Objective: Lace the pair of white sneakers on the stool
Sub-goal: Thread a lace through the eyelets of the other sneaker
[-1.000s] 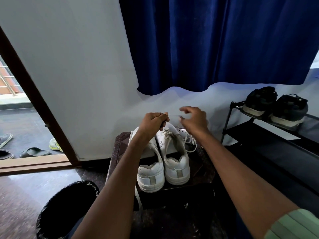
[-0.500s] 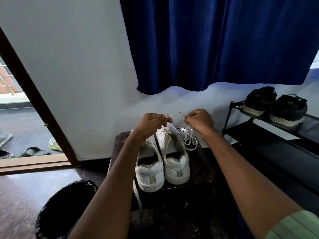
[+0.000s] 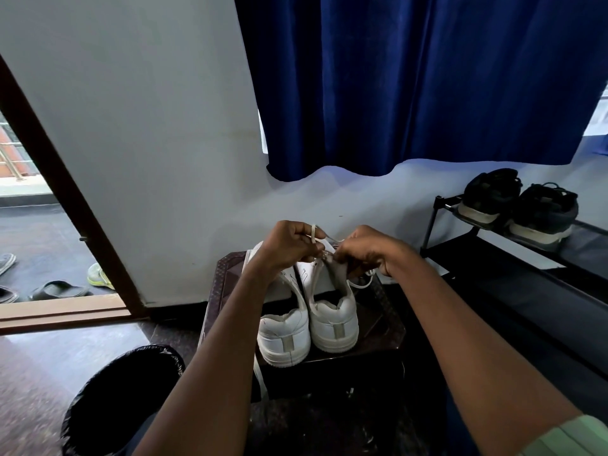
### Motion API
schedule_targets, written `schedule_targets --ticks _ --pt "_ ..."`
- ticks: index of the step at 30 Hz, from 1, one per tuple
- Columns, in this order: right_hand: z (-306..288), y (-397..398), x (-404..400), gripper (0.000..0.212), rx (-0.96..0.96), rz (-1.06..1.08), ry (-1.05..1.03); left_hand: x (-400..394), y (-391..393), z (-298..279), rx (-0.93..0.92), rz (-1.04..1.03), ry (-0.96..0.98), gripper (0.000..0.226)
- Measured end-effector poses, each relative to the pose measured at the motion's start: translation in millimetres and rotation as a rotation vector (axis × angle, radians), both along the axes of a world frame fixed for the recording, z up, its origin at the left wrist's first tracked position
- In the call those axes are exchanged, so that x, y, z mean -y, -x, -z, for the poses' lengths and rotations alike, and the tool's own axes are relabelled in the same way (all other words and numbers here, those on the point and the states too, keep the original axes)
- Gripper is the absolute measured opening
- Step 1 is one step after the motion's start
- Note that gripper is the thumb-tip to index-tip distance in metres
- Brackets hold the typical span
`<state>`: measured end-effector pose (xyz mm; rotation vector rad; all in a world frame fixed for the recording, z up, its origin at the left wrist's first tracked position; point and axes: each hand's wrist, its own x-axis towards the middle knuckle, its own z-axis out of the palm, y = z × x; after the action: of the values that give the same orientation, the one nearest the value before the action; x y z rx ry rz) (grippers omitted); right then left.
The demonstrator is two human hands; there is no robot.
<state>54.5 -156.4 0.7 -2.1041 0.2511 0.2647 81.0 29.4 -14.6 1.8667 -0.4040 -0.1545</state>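
Two white sneakers stand heel-toward-me on a dark brown stool [image 3: 388, 327]: the left sneaker [image 3: 284, 337] and the right sneaker [image 3: 334, 319]. My left hand [image 3: 289, 243] grips a white lace [image 3: 314, 232], which loops over its fingers. My right hand [image 3: 370, 246] pinches the same lace just above the right sneaker's tongue. The two hands nearly touch. More loose lace [image 3: 362, 283] lies to the right of that shoe, and another strand hangs off the stool's front left. The eyelets are hidden behind my hands.
A black-lined bin [image 3: 121, 396] stands at the lower left by my left arm. A black shoe rack [image 3: 513, 258] with dark shoes [image 3: 519, 205] is on the right. A blue curtain [image 3: 411, 77] hangs behind. Sandals [image 3: 59, 289] lie outside the open doorway.
My hands have come down and closer together over the right sneaker. The lace now loops over my left fingers, and my right hand has dropped to the tongue.
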Motion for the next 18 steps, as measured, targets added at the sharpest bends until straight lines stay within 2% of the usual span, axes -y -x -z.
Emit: schedule_targets --ticks 6,10,18 --pt "10 -7 7 0.013 -0.056 0.005 -0.108 8 -2 4 0.125 -0.029 -0.169 0.025" --pt "11 -7 9 0.014 -0.049 -0.009 -0.121 16 -1 7 0.242 -0.124 -0.275 0.027" --pt "10 -5 11 0.007 -0.052 0.0 -0.134 23 6 10 0.284 -0.183 -0.368 0.027"
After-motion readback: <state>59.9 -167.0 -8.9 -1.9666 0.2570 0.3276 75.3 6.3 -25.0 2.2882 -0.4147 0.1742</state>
